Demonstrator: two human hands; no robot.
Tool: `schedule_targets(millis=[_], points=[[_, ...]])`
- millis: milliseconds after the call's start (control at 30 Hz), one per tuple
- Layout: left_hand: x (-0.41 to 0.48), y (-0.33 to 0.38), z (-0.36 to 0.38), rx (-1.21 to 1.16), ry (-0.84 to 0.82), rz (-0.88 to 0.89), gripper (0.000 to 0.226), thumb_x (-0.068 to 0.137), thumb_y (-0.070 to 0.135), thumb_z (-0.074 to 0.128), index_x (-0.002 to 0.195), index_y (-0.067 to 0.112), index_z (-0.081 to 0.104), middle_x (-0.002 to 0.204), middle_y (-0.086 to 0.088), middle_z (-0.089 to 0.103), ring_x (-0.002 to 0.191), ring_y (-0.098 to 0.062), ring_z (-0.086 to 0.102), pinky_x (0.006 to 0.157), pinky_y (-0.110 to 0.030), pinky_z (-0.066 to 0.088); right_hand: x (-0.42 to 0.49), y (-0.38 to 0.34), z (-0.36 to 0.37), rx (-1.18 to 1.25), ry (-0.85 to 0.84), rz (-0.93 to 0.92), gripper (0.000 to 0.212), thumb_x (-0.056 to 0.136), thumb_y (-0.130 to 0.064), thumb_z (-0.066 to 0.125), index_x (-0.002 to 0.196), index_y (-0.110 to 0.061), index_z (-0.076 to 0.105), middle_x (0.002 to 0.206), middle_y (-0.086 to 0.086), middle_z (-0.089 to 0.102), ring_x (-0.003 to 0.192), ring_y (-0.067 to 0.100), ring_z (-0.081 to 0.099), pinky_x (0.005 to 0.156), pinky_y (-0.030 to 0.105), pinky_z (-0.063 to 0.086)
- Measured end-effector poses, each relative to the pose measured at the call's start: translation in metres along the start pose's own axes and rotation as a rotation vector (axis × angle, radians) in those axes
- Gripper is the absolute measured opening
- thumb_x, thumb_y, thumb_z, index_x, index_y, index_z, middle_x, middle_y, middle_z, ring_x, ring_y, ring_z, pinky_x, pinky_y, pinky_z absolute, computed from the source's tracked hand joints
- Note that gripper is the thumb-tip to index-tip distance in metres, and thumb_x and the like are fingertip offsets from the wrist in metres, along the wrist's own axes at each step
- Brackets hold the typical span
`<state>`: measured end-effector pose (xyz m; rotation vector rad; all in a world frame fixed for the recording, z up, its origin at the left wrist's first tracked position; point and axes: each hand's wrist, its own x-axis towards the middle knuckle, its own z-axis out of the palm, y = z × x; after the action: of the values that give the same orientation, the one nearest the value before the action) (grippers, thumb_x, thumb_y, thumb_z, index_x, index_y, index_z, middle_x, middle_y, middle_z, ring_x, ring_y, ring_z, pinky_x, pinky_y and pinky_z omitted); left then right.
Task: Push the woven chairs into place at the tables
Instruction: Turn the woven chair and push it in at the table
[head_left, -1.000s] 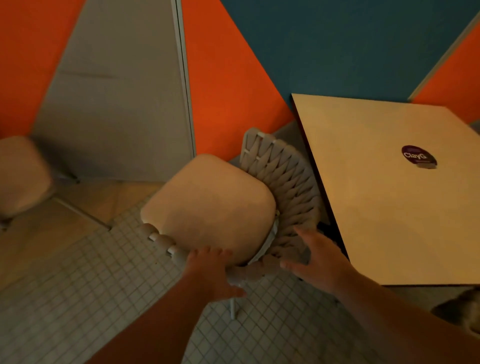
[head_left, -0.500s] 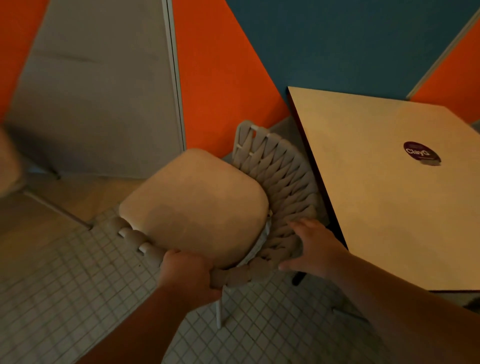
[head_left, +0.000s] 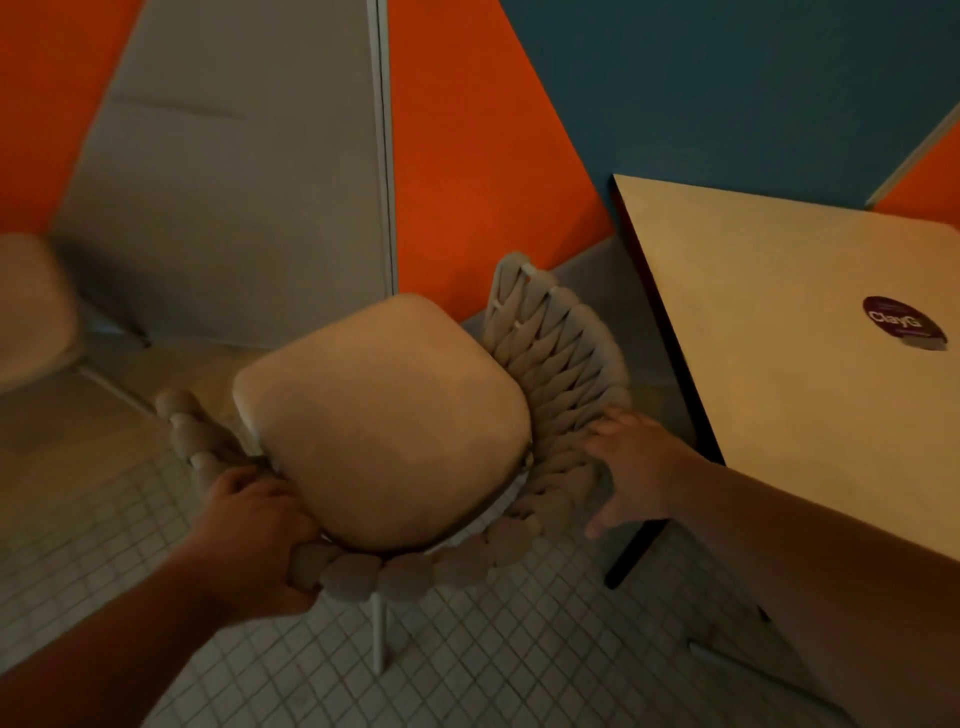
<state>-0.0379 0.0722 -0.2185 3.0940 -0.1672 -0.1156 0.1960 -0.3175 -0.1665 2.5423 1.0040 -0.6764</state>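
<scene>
A woven chair (head_left: 561, 374) with a beige seat cushion (head_left: 384, 426) stands on the tiled floor, just left of a light square table (head_left: 810, 374). Its woven back curves from the near side round to the right, next to the table's left edge. My left hand (head_left: 254, 535) is closed around the thick woven rim at the near left. My right hand (head_left: 631, 467) lies flat against the outside of the woven back, fingers spread, between the chair and the table.
A round dark sticker (head_left: 904, 322) sits on the table top. The table's dark leg (head_left: 636, 551) stands right of the chair. An orange, grey and blue wall (head_left: 467, 156) runs behind. Another beige seat (head_left: 31, 312) shows at the left edge.
The chair has turned, its near rim swinging toward me and leftward. My left hand has slid left along the rim and kept its grip. My right hand stays on the woven back, fingers spread.
</scene>
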Motion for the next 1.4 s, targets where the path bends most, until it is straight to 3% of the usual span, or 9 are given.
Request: schedule_targets(millis=[133,300,500,600,767,1033,1167,1233,1400], points=[[0.005,-0.013,-0.002,0.054,-0.126,-0.056,0.047,0.047,0.074,0.057,0.083,0.048,0.073,0.08,0.024,0.066,0.099,-0.01,0.065,0.099,-0.047,0.032,0.029,-0.016,-0.007,-0.064,-0.064,0.018,0.137,0.041,-0.104,0.053,0.156,-0.032,0.042,0.164,-0.002,0.038,0.158,0.03,0.013,0.126,0.052,0.008],[0.007,-0.022,-0.004,0.129,-0.246,-0.086,0.057,0.052,0.079,0.045,0.097,0.053,0.069,0.092,0.026,0.065,0.107,-0.005,0.057,0.102,-0.042,0.022,0.032,-0.029,0.006,-0.025,0.11,0.014,0.09,0.043,-0.094,0.057,0.11,-0.036,0.067,0.117,-0.006,0.064,0.126,0.022,0.048,0.119,0.04,0.023],[0.012,-0.063,-0.024,0.209,-0.373,-0.045,0.073,0.049,0.079,0.041,0.118,0.064,0.059,0.121,0.034,0.06,0.129,-0.001,0.045,0.114,-0.05,0.014,0.005,-0.078,0.016,0.062,0.212,0.02,0.076,0.047,-0.091,0.05,0.096,-0.036,0.066,0.107,-0.008,0.069,0.113,0.018,0.056,0.089,0.03,0.03],[0.02,-0.084,-0.032,0.248,-0.415,-0.009,0.067,0.05,0.078,0.055,0.114,0.059,0.062,0.122,0.033,0.057,0.132,-0.008,0.044,0.117,-0.048,0.019,-0.009,-0.104,0.025,0.131,0.284,0.037,0.071,0.055,-0.09,0.057,0.096,-0.034,0.071,0.103,-0.007,0.072,0.111,0.02,0.058,0.089,0.027,0.029],[0.034,-0.115,-0.035,0.312,-0.451,-0.035,0.065,0.06,0.076,0.062,0.123,0.06,0.057,0.136,0.028,0.048,0.146,-0.015,0.03,0.123,-0.048,0.016,-0.011,-0.146,0.026,0.154,0.206,0.034,0.09,0.052,-0.097,0.041,0.1,-0.028,0.074,0.103,-0.006,0.074,0.107,0.021,0.066,0.098,0.028,0.045],[0.049,-0.161,-0.047,0.516,-0.513,-0.165,0.047,0.094,0.048,0.062,0.138,0.054,0.048,0.162,0.015,0.025,0.158,-0.024,-0.004,0.124,-0.059,0.015,0.003,-0.236,0.016,0.267,0.16,0.078,0.073,0.061,-0.095,0.052,0.069,-0.023,0.05,0.068,-0.004,0.057,0.082,0.022,0.069,0.07,0.033,0.042],[0.042,-0.157,-0.048,0.482,-0.407,-0.284,0.051,0.098,0.039,0.058,0.144,0.052,0.042,0.171,0.004,0.008,0.158,-0.028,-0.001,0.122,-0.063,0.012,0.011,-0.242,0.013,0.306,0.144,0.109,0.072,0.063,-0.095,0.05,0.071,-0.024,0.052,0.067,-0.007,0.054,0.077,0.022,0.064,0.072,0.033,0.042],[0.027,-0.141,-0.043,0.341,-0.246,-0.491,0.067,0.099,0.035,0.057,0.157,0.043,0.025,0.171,-0.006,0.006,0.156,-0.034,0.008,0.119,-0.064,0.019,0.007,-0.24,0.008,0.311,0.093,0.09,0.072,0.064,-0.096,0.053,0.074,-0.025,0.051,0.068,-0.008,0.05,0.074,0.021,0.056,0.072,0.034,0.04],[-0.018,-0.048,-0.014,-0.855,0.461,-1.302,0.073,0.094,0.038,0.062,0.157,0.03,0.027,0.16,-0.018,0.034,0.14,-0.045,0.041,0.108,-0.065,0.04,-0.006,-0.236,-0.006,0.377,0.057,0.066,0.094,0.044,-0.112,0.034,0.075,-0.024,0.053,0.069,-0.008,0.053,0.07,0.02,0.053,0.059,0.033,0.04]])
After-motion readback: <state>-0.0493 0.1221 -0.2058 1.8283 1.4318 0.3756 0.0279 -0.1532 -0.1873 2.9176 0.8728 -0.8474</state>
